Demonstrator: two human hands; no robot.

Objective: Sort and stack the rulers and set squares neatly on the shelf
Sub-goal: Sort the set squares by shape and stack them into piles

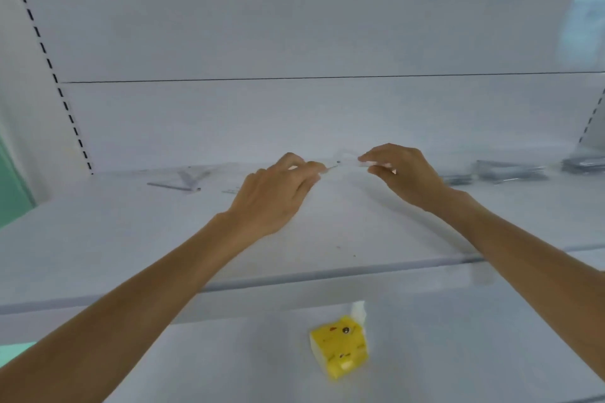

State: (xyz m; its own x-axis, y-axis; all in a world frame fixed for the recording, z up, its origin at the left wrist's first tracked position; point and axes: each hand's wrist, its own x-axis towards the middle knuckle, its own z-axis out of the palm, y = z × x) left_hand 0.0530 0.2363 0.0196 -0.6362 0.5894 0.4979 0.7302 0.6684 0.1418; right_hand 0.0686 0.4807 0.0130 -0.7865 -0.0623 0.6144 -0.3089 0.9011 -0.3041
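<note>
Clear ruler (pixel 340 164) on shelf (pixel 327 239), blurry, pinched at either end by left hand (pixel 278 193) and right hand (pixel 402 173); best kept level, slid to stack (pixel 510 170) at 3 o'clock, edges squared before release.

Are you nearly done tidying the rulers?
Partly. Neat stacks already sit at the right end of the shelf. The left hand and right hand pinch one clear piece between them. On the left, loose pieces are not yet sorted.

One left hand (pixel 275 196), one right hand (pixel 404 173), one clear ruler (pixel 339 163), one yellow pack (pixel 339 345), two grey stacks (pixel 510 170)
</note>
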